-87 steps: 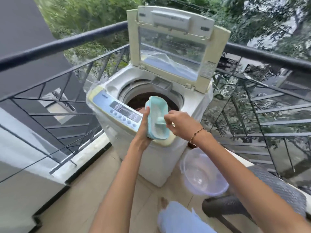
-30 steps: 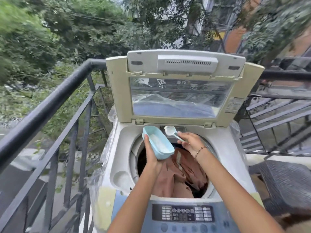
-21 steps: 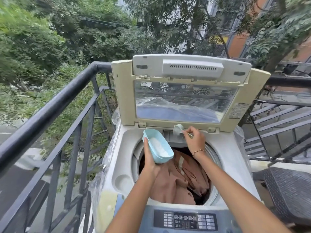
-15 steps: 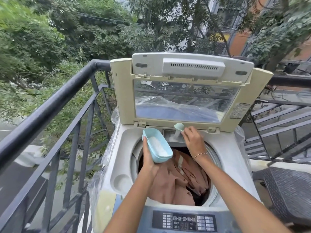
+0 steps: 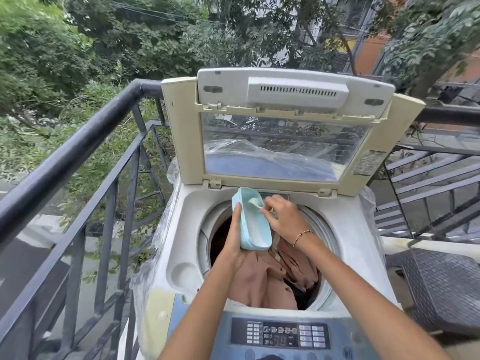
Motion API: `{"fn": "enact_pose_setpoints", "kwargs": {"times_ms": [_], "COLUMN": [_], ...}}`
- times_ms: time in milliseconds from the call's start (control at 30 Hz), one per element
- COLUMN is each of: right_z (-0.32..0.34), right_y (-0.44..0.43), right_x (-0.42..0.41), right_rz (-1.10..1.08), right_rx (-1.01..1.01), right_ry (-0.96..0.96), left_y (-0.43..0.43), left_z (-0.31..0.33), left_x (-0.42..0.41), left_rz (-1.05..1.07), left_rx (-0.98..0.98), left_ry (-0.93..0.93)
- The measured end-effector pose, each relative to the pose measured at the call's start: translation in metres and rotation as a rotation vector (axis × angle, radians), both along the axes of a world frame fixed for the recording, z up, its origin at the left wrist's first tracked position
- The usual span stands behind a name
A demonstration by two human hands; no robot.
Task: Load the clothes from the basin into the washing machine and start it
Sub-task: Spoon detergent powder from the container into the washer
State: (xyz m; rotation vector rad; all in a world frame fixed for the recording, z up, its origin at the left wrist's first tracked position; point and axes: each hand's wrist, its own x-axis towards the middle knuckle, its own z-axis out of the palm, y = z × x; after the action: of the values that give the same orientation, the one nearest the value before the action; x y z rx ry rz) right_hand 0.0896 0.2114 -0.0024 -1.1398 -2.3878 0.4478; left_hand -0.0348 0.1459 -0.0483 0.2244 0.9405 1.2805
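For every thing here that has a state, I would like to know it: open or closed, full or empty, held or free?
washing machine lid, open, standing upright.
drum, loaded with brownish clothes.
detergent box, uncovered, tilted, powder inside, held by the left hand.
scoop, pinched by the right hand, its bowl inside the box.
control panel, too dim to tell whether it is on.
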Motion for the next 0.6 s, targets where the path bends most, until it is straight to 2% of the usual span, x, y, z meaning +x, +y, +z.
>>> {"fn": "enact_pose_setpoints", "kwargs": {"times_ms": [133,333,467,600], "right_z": [0.002,0.020,0.023,0.019], "right_y": [-0.010,-0.018,-0.016,-0.011], "right_x": [0.001,0.005,0.003,0.004], "right_rz": [0.147,0.259,0.239,0.107], "right_rx": [0.008,-0.093,-0.214,-0.483], "right_ry": [-0.203,-0.377,-0.340,-0.188], "left_y": [-0.005,-0.007,-0.006,-0.004], "left_z": [-0.005,-0.015,-0.013,-0.010], "left_x": [-0.003,-0.013,-0.016,-0.013], "left_rz": [-0.019,-0.086,-0.103,-0.069], "left_rx": [-0.039,-0.020,-0.005,-0.007], "left_ry": [0.034,-0.053,-0.098,-0.115]}}
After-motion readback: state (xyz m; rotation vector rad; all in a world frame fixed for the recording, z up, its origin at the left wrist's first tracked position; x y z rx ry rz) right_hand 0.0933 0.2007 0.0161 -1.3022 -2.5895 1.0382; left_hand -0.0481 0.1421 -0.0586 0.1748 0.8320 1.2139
